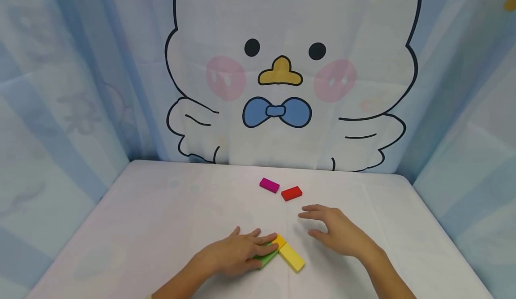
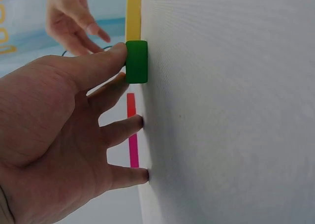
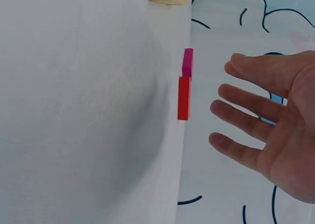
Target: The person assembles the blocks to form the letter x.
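Note:
My left hand (image 1: 238, 252) rests over a green block (image 1: 269, 257) on the table, fingers spread. In the left wrist view the thumb touches the green block (image 2: 137, 61), and two fingertips touch the tabletop. An orange block (image 1: 281, 240) lies partly under the fingertips of this hand. End to end with it is a yellow block (image 1: 292, 257), angled toward the front right. Above the table to the right hovers my right hand (image 1: 336, 229), its fingers apart and loosely bent, holding nothing. A red block (image 1: 292, 193) is the closest thing beyond its fingertips.
A magenta block (image 1: 269, 185) lies just left of the red one, toward the back of the white table (image 1: 181, 209). Behind the table's far edge hangs a curtain (image 1: 282, 146) with a cartoon bird, and more curtain encloses both sides.

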Demonstrator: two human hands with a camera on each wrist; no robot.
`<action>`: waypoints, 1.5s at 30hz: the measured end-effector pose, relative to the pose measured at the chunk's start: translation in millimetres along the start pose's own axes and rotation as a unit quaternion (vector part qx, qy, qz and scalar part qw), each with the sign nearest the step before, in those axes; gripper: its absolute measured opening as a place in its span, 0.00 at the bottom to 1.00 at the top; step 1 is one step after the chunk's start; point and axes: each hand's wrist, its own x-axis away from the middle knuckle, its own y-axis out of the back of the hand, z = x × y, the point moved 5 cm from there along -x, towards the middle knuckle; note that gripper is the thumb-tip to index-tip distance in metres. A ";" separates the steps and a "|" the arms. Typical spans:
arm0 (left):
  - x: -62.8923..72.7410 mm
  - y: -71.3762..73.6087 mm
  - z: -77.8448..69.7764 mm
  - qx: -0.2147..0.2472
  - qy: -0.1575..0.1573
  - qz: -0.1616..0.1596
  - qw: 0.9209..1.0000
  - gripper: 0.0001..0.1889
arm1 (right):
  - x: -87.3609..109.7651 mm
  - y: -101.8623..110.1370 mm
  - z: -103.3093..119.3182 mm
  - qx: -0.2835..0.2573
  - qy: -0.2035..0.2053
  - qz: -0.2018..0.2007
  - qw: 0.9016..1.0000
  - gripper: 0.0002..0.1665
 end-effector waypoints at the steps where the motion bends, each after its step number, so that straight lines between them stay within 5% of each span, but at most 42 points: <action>1: 0.0 -0.1 0.2 0.000 0.000 0.000 1.000 0.31 | -2.5 2.1 -1.7 0.002 -0.002 -0.008 1.000 0.25; 17: -0.5 0.4 0.4 0.005 0.002 0.002 1.000 0.31 | -52.8 6.3 -33.3 -0.035 -0.055 -0.058 0.996 0.21; 32: -1.3 0.8 -0.1 0.009 0.009 0.001 1.000 0.32 | -94.4 -0.1 -52.4 -0.064 -0.043 -0.050 0.996 0.21; 45: -1.6 2.2 -0.2 0.016 0.006 0.007 1.000 0.32 | -111.1 -12.4 -54.6 -0.058 -0.038 -0.029 0.997 0.22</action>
